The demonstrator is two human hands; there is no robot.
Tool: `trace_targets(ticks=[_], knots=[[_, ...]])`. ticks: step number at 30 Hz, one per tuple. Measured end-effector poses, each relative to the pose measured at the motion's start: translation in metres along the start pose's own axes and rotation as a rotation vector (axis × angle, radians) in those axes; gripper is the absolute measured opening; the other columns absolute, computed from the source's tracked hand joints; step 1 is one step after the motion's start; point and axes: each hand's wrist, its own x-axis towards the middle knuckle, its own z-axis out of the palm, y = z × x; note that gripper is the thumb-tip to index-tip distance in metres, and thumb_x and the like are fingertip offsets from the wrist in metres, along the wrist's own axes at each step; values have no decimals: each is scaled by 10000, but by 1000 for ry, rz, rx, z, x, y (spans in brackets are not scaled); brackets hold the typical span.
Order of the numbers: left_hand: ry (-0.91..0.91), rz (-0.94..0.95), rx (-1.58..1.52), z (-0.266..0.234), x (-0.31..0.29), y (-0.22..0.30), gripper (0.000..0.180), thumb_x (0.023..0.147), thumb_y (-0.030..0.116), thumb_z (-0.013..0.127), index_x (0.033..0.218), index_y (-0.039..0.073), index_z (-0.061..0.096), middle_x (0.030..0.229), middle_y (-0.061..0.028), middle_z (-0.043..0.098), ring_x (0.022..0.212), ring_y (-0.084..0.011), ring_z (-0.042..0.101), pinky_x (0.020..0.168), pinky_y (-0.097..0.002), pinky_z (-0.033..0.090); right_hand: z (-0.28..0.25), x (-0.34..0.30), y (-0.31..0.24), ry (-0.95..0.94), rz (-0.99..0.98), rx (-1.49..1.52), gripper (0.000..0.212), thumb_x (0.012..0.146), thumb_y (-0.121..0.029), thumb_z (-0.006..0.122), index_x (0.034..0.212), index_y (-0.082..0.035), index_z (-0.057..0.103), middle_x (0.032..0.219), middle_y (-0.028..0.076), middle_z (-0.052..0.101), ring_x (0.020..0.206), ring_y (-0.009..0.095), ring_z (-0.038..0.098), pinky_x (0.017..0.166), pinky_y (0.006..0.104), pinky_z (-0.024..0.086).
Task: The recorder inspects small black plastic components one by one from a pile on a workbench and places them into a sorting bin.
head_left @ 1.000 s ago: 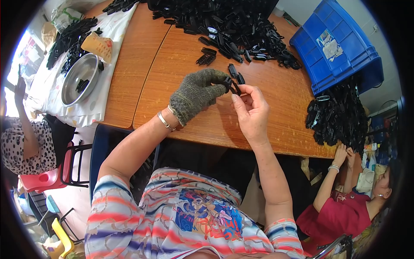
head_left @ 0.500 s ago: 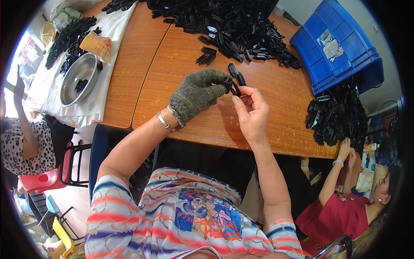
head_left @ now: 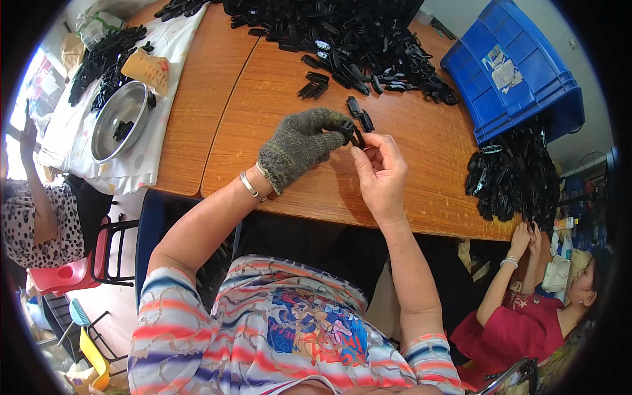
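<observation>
Head view, black heap [head_left: 342,33] beyond hands [head_left: 296,145], blue crate [head_left: 530,76], bowl [head_left: 130,104]

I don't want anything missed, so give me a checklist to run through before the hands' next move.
1. Left hand holding the black piece: ok, pinched in the fingers.
2. Right hand grip firm: cannot tell; its fingertips are at the piece's near end.
3. Gloves on both hands: not ok; the left wears a knit glove, the right is bare.
4. Piece free of cracks: cannot tell, too small.
5. Co-worker's hands apart from these: ok, off at the far right.
</observation>
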Motion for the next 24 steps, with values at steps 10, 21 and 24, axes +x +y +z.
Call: trace_targets(ticks=[10,21,24], knots=[[43,161,14,21,-22,-9,292,993,166,631,1254,37,661,968,-5,690,685,-55,559,607,-217,484,18,-11,-2,74,-213,-283,331,760,86,756,1047,-7,620,907,116,608,675,213,643,549,324,526],[46,167,59,-2,-59,9,125,897,72,689,995,-3,669,968,-145,660,834,-305,656,700,-404,523,43,-32,-33,-149,1,-39,283,843,-106,752,1047,-18,576,731,111,579,626,265,622,582,373,502],[-5,240,369,-36,-79,-1,167,876,142,724,1001,47,668,971,-118,666,804,-286,657,658,-373,519,65,-37,-47,-248,88,15,364,806,-220,820,991,-42,562,720,105,595,654,289,643,593,393,502]])
